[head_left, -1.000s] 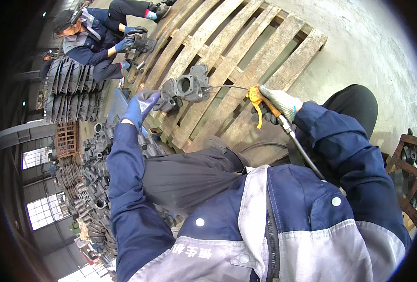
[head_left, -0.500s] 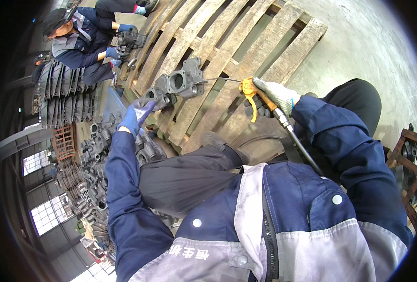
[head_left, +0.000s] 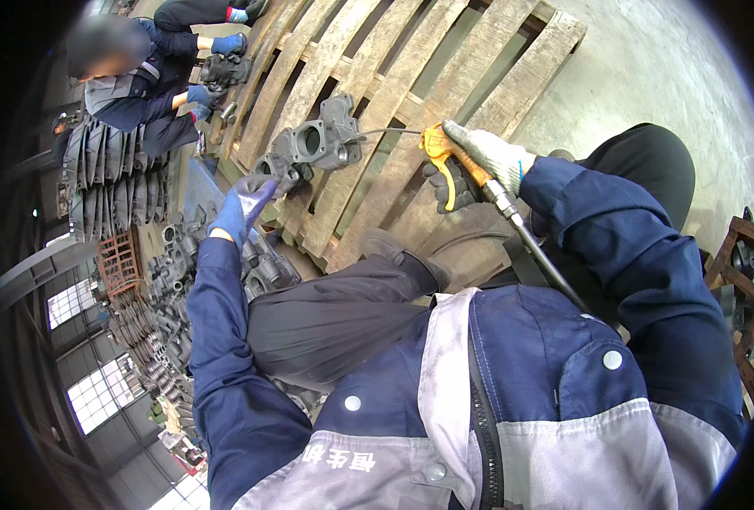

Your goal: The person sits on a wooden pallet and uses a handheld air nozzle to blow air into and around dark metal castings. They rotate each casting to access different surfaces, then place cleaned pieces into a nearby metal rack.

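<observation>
A grey metal casting with round bores and flanges rests on a wooden pallet ahead of me. My left hand, in a blue glove, is closed on its near left end; the fingertips are partly hidden. In a pale glove with dark fingers, my right hand grips a yellow air blow gun, its fingers at the trigger lever. The gun's thin nozzle reaches left to the casting's right side. A hose runs from the handle back toward my body.
Many similar castings are heaped to my left, beside a blue panel. A co-worker in blue gloves handles another casting at the pallet's far left. The slatted pallet has gaps. A rusty metal rack stands at right.
The whole view has shifted slightly, moving the scene up and left. My right hand and the blow gun have moved slightly left; the dark glove fingers show more around the lever.
</observation>
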